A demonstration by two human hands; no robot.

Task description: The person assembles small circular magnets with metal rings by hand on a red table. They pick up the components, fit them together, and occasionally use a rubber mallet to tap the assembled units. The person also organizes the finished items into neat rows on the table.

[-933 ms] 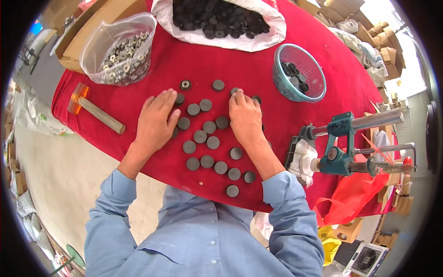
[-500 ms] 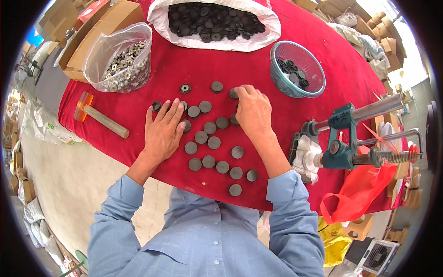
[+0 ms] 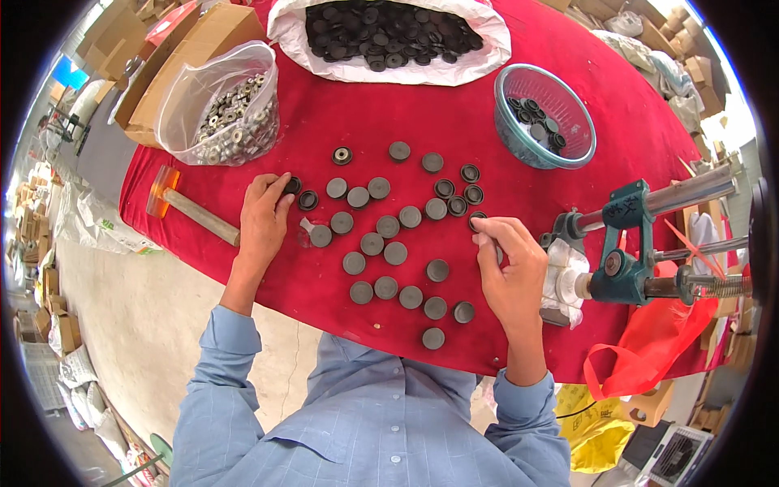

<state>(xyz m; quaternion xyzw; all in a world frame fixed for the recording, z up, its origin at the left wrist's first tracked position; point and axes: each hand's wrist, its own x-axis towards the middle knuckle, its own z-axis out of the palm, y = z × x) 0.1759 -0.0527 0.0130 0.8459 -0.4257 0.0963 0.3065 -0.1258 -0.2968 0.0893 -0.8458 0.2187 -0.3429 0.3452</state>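
My left hand [image 3: 264,217] is at the left of the scattered pieces, thumb and forefinger closed on the edge of a black round cap [image 3: 292,185]. Just beside it lies an open-faced black cap [image 3: 307,200]. On the right, my right hand [image 3: 517,272] pinches another small black cap [image 3: 478,217] at the fingertips; a grey edge shows partly hidden under the palm. Between the hands lie several grey-topped discs [image 3: 388,226], flat side up. Several black caps [image 3: 458,205] with their ringed hollow side up sit close to my right fingertips. One disc with a metal centre [image 3: 342,155] lies farther back.
A hand press [image 3: 625,243] stands at the right. At the back are a white sack [image 3: 381,75] of black caps, a blue basket [image 3: 584,150] with more caps, and a clear bag [image 3: 180,122] of metal parts. A mallet [image 3: 195,213] lies at left on the red cloth [image 3: 365,122].
My left hand has drawn left off the discs and now pinches a cap. My right hand has come nearer and to the right, uncovering several caps. The whole view has shifted slightly.
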